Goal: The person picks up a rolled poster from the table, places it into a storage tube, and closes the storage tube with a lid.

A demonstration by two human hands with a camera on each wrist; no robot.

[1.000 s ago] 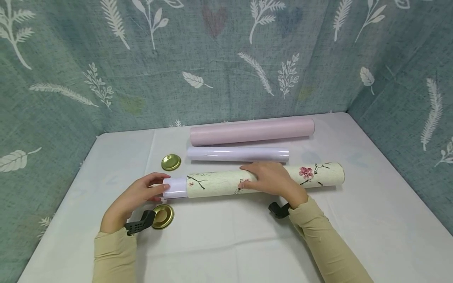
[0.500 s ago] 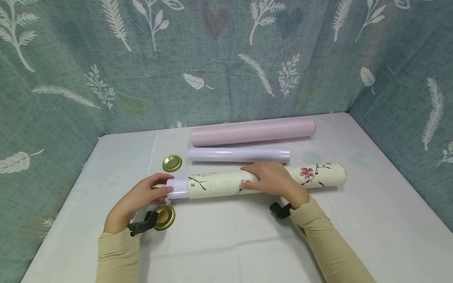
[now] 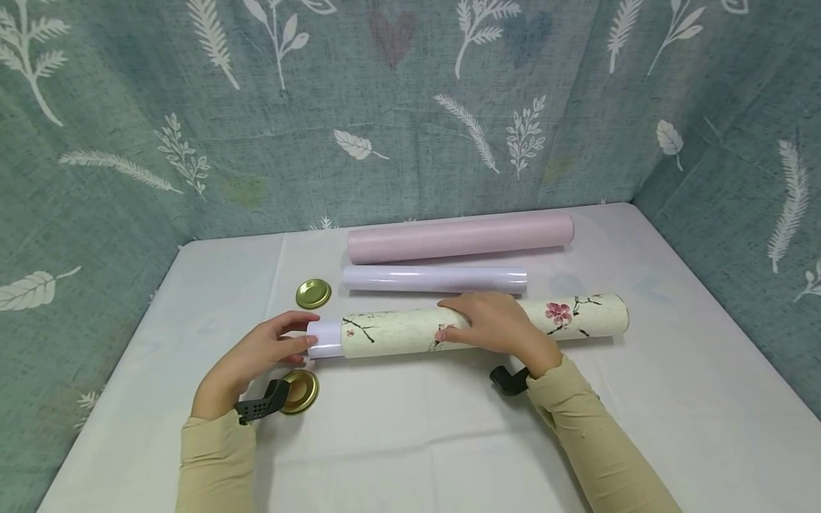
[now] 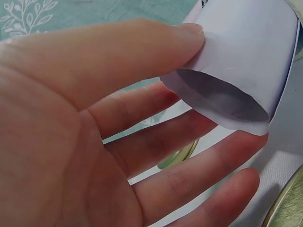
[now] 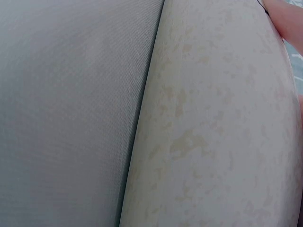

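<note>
A cream tube [image 3: 391, 336] printed with dark twigs and reddish blossoms lies across the white table [image 3: 398, 463], roughly parallel to the back edge. From its end nearer the table's left edge sticks out a short length of a pale lilac inner roll [image 3: 328, 338], whose hollow mouth shows in the left wrist view.

The left hand [image 3: 256, 353] reaches in from the left edge side, palm facing the mouth of that roll. Its thumb and fingertips pinch the rim from opposite sides, the fingers spread apart. The right hand [image 3: 494, 324] lies over the middle of the cream tube, gripping it with the thumb on the near side and the fingers over the far side; that forearm slants in from the right.

Behind, toward the back edge, lie a lilac roll [image 3: 436, 278] and, nearest that edge, a pink roll [image 3: 462, 239]. Toward the left edge, one gold lid [image 3: 313, 293] rests beyond the left hand, and another lid [image 3: 305, 396] lies nearer, partly hidden by a black wrist camera [image 3: 263, 407].
</note>
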